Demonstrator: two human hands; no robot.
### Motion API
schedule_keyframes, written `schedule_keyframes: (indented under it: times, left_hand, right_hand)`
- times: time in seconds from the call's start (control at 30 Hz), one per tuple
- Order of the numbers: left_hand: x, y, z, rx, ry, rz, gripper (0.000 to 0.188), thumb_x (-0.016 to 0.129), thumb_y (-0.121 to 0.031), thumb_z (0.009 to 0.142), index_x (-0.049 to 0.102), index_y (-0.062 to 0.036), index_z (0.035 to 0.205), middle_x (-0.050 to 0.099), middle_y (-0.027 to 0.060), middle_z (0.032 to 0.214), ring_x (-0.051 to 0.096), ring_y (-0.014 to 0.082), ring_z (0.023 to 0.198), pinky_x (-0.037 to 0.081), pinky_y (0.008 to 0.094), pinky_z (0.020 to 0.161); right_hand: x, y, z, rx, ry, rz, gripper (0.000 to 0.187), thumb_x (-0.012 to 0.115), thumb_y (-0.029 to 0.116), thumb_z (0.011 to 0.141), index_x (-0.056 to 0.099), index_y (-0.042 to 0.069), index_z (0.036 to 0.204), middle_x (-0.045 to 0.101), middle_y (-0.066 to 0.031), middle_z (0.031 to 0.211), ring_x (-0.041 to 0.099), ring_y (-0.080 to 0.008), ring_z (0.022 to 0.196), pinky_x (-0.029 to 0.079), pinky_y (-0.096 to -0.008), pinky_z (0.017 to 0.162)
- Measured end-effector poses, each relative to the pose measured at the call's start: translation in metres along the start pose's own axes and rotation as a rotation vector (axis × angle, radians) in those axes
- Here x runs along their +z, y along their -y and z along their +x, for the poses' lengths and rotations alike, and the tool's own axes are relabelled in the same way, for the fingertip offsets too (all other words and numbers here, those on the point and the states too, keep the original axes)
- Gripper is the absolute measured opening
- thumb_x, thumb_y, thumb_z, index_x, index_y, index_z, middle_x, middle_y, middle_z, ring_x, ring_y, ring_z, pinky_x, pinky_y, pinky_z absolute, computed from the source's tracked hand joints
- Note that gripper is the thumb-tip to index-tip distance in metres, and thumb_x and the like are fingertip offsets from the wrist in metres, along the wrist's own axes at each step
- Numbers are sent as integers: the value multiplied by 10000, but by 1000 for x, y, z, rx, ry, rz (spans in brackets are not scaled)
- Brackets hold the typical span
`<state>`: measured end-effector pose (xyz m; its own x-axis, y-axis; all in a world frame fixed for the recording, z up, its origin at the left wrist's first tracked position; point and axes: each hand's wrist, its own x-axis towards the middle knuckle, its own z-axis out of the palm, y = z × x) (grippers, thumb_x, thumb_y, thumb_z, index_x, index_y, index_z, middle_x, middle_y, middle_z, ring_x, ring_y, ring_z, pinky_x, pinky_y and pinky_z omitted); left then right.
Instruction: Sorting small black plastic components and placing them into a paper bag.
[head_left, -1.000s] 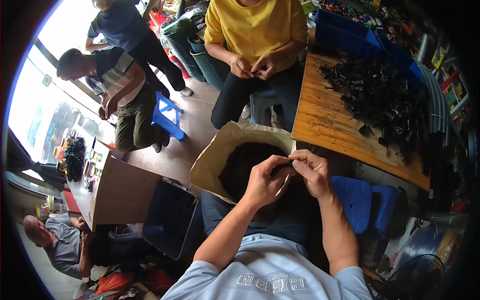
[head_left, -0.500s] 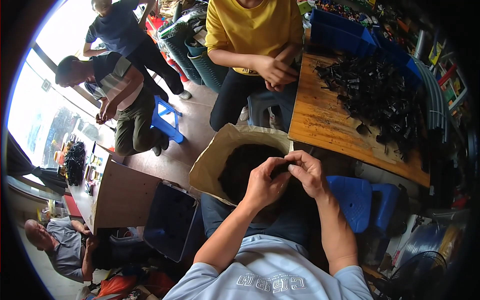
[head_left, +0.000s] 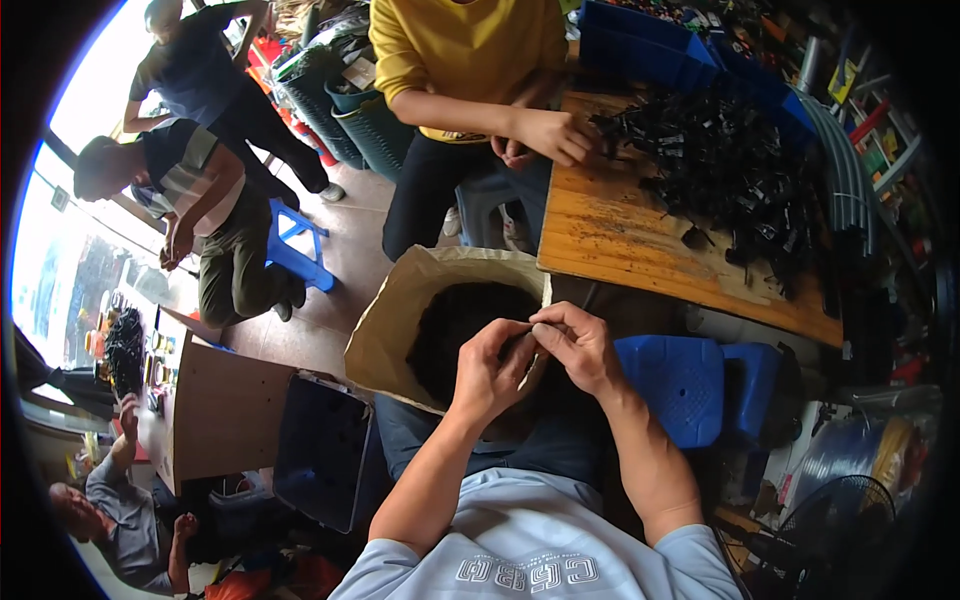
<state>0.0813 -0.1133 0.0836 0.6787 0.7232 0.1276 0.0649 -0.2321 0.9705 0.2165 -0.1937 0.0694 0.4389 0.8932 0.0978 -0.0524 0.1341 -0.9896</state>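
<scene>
My left hand (head_left: 490, 368) is closed, its thumb and fingers pinched around a small dark piece (head_left: 516, 343) whose kind I cannot make out. My right hand (head_left: 578, 345) meets it at the fingertips, also pinching at the piece. Both hands are over the right side of an open tan paper sack (head_left: 380, 335) at my lap. A dark mass of small black pieces (head_left: 460, 325) lies inside the sack, too dim to tell apart.
A wooden table (head_left: 610, 225) at the right bears a heap of black plastic parts (head_left: 730, 180) and blue bins (head_left: 645, 45). Across from me, a yellow-sleeved person's hand (head_left: 560, 137) touches the heap. A blue stool (head_left: 670, 385) stands right, a dark bin (head_left: 325, 450) left.
The whole view has shifted, so most things appear farther left. My hands still pinch, with the fingertips closer together. The yellow-sleeved person has reached one hand to the black heap.
</scene>
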Motion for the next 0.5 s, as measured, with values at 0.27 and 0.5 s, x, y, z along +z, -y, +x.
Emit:
schedule_keyframes:
  times: [0.27,0.5]
  left_hand:
    - [9,21,-6,-105,-65,-75,97,626,-40,833,606,31,896,644,114,801,624,169,746,483,282,682]
    - [-29,26,-13,-365,83,-645,173,583,-74,916,575,12,1066,618,52,890,586,121,729,471,248,596]
  right_hand:
    - [0,-16,-5,23,0,-8,112,539,39,829,611,7,909,574,13,709,481,-27,632,403,-207,553]
    - [13,-12,-17,69,148,20,100,623,63,894,611,14,980,617,-16,810,538,-51,723,453,-227,634]
